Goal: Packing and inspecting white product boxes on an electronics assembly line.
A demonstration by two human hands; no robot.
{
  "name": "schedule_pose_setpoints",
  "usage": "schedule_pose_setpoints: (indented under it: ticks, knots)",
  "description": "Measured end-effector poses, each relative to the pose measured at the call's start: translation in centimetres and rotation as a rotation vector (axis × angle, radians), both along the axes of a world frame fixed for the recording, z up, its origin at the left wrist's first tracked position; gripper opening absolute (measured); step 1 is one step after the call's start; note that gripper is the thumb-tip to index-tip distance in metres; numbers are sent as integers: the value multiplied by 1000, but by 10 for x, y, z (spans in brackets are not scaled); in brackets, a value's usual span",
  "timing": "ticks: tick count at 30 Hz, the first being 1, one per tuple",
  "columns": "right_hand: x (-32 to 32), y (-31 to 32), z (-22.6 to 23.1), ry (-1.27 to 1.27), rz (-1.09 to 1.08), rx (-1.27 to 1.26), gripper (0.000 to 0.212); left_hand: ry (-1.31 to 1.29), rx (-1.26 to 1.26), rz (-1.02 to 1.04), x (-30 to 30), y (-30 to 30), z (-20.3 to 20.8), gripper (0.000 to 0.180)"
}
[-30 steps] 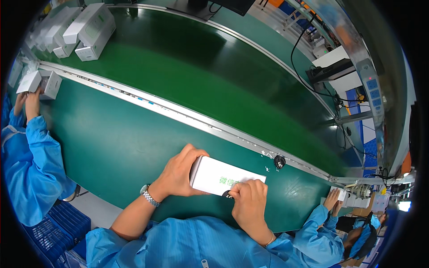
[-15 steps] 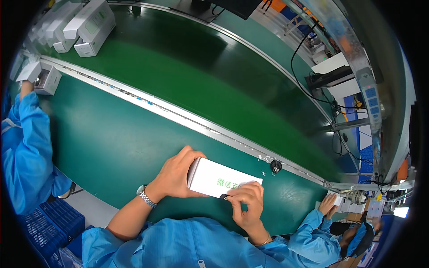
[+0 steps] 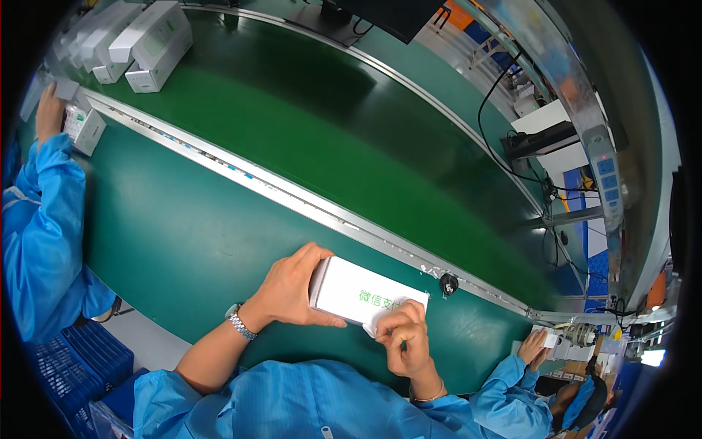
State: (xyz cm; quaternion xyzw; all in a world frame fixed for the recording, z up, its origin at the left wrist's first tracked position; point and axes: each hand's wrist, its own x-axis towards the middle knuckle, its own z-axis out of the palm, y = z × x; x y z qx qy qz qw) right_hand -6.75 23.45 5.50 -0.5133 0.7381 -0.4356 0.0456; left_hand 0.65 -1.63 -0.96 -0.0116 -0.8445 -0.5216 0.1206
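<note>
A long white box point(image 3: 351, 289) with green print on its top sits tilted in front of me, above the green tabletop point(image 3: 219, 241). My left hand point(image 3: 291, 289) is wrapped round its left end, thumb along the near side. At the box's near right edge, my right hand point(image 3: 404, 338) has its fingers curled and pinched together, touching the box. A small pale rounded piece point(image 3: 371, 329) shows beside those fingertips, below the box edge. What exactly the right fingers pinch is hidden.
Beyond a metal rail point(image 3: 292, 199) runs a green conveyor belt point(image 3: 307, 132) with white boxes point(image 3: 157, 55) at far left. A small black round object point(image 3: 448, 284) lies by the rail. Co-workers in blue sit at left point(image 3: 51, 227) and right point(image 3: 512, 399). Blue crates point(image 3: 80, 366) stand lower left.
A small dark piece at my right fingertips no longer shows; a pale rounded piece appears there instead. My right fingers have curled in more. The left co-worker's hand has moved up beside an open box.
</note>
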Motion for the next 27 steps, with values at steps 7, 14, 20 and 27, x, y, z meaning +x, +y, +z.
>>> schedule_pose_setpoints:
  ticks: [7,14,20,27]
  knots:
    - [-9,4,7,-86,120,11,29,-30,55,7,1,1,-2,98]
    - [-8,24,-3,-557,-81,-479,27,-70,178,-6,5,2,-11,99]
    - [-71,99,-20,-449,-695,-424,31,38,154,282,40,-22,0,99]
    - [-88,133,-47,-569,-869,-278,30,82,113,913,127,-95,-28,101]
